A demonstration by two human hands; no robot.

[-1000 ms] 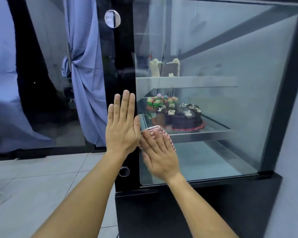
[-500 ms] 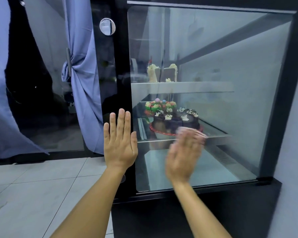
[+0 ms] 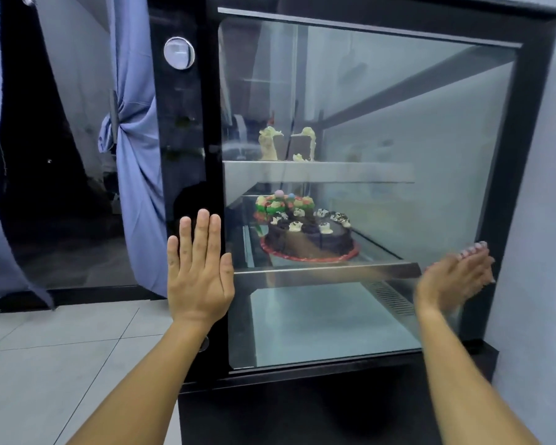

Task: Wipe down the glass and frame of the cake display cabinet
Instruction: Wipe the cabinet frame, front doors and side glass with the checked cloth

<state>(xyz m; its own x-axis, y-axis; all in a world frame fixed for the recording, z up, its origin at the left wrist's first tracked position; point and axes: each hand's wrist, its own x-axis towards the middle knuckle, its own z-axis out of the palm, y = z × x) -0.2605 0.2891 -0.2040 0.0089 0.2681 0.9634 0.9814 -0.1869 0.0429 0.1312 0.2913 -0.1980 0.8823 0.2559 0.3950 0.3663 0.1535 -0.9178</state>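
Note:
The cake display cabinet has a black frame (image 3: 523, 155) around a large side glass pane (image 3: 382, 123). My left hand (image 3: 199, 271) lies flat with straight fingers on the black left post of the frame. My right hand (image 3: 453, 281), blurred by motion, presses a pink-and-white striped cloth (image 3: 472, 247) flat against the glass near its lower right corner; only the cloth's edge shows past my fingertips. Inside, a chocolate cake (image 3: 308, 236) and a colourful cake (image 3: 283, 203) sit on the middle shelf, with cake slices (image 3: 286, 144) on the upper shelf.
A pale wall (image 3: 546, 220) stands close to the cabinet's right side. Blue curtains (image 3: 135, 155) hang by a dark glass door at the left. Grey floor tiles (image 3: 61, 364) lie below left. A round silver fitting (image 3: 178, 53) sits high on the left post.
My right hand has swept the cloth across the glass from beside the left post to the right edge. My left hand has stayed on the post. The view has tilted up slightly.

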